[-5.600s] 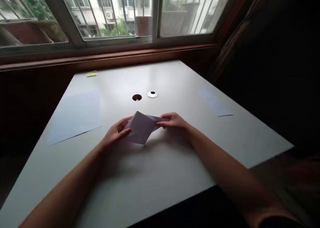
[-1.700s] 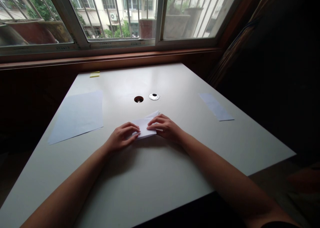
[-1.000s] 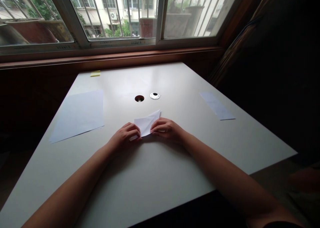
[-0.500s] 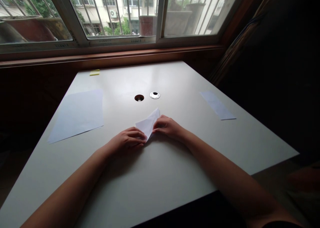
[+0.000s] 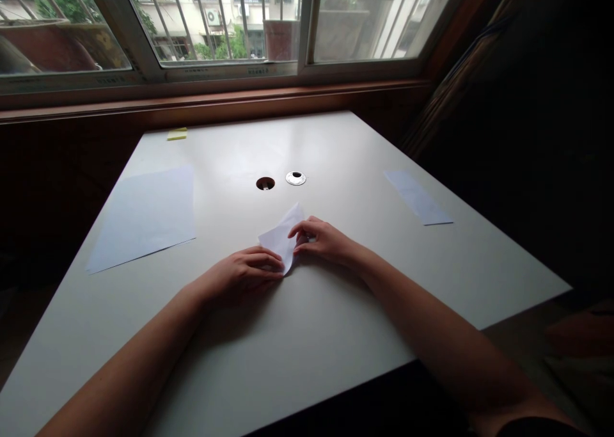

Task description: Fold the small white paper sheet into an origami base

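Note:
A small folded piece of white paper (image 5: 283,235) lies near the middle of the white table (image 5: 297,334), its far tip pointing up and away from me. My left hand (image 5: 244,272) rests on the table with its fingers pressed on the paper's near corner. My right hand (image 5: 322,240) pinches the paper's right edge with fingers closed. Both forearms reach in from the bottom of the view.
A flat white sheet (image 5: 144,216) lies at the left, a narrow paper strip (image 5: 418,197) at the right. A cable hole (image 5: 265,183) and its round cap (image 5: 295,178) sit behind the hands. A yellow note pad (image 5: 176,134) is at the far left corner, below the window.
The folded paper has turned from lying wide and flat to a narrower shape pointing away. My left hand slid to its near corner; my right hand stayed on its right edge.

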Tool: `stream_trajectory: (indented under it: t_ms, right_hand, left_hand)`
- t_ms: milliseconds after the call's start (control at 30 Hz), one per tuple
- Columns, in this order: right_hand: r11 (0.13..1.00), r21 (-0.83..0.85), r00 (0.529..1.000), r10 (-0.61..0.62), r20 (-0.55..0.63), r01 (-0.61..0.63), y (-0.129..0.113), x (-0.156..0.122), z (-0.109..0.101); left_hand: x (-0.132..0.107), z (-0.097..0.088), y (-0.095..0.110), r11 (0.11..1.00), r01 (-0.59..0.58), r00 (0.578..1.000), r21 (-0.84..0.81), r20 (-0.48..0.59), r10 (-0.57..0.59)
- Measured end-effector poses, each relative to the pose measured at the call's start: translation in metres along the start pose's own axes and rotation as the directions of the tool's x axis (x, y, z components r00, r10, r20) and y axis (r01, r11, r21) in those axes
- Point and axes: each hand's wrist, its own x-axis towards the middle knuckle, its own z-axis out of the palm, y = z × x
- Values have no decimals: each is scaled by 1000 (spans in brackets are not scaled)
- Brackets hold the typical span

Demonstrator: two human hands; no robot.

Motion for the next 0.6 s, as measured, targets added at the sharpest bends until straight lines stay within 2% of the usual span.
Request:
stream_trajectory:
  t_ms: [167,600]
  right_hand:
    - [993,115,999,-9,44,4,4,-2,-2]
    - [983,147,990,123,-64,-112,-7,3,9]
  left_hand:
    - [0,-1,1,1000,3,1000,-27,-7,-3]
    - [2,0,5,1000,23,1000,0,16,-23]
